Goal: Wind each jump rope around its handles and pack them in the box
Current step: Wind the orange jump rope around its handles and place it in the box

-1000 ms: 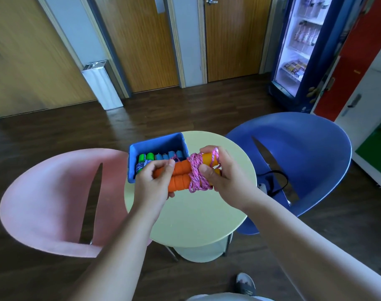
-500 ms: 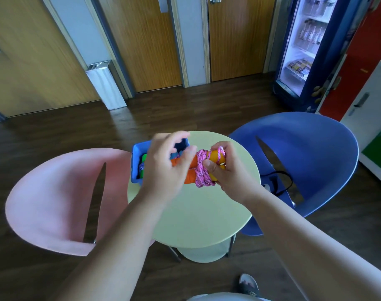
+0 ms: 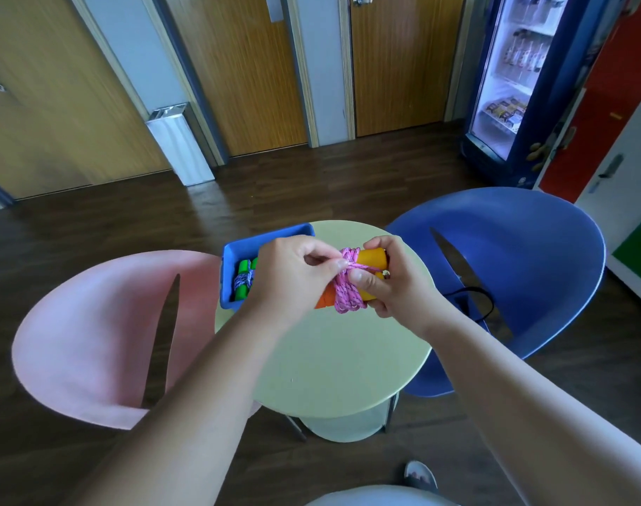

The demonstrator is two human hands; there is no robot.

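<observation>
A jump rope with orange handles [image 3: 373,259] and a pink cord [image 3: 346,291] wound around them is held above the round pale green table [image 3: 342,363]. My right hand [image 3: 392,283] grips the handles at their right end, thumb pressing on the wound cord. My left hand [image 3: 293,275] pinches a strand of the pink cord at the top of the bundle. Behind my left hand, the blue box [image 3: 238,255] sits on the table's far left edge and holds a wound rope with green handles [image 3: 243,279].
A pink chair [image 3: 92,334] stands left of the table and a blue chair [image 3: 512,264] right, with a black cord [image 3: 472,301] on its seat. Wooden doors, a metal bin [image 3: 178,144] and a drinks fridge [image 3: 512,78] line the far wall.
My left hand let go of the handles' left end, rose over the bundle and now pinches the pink cord at the top. My right hand kept its grip.
</observation>
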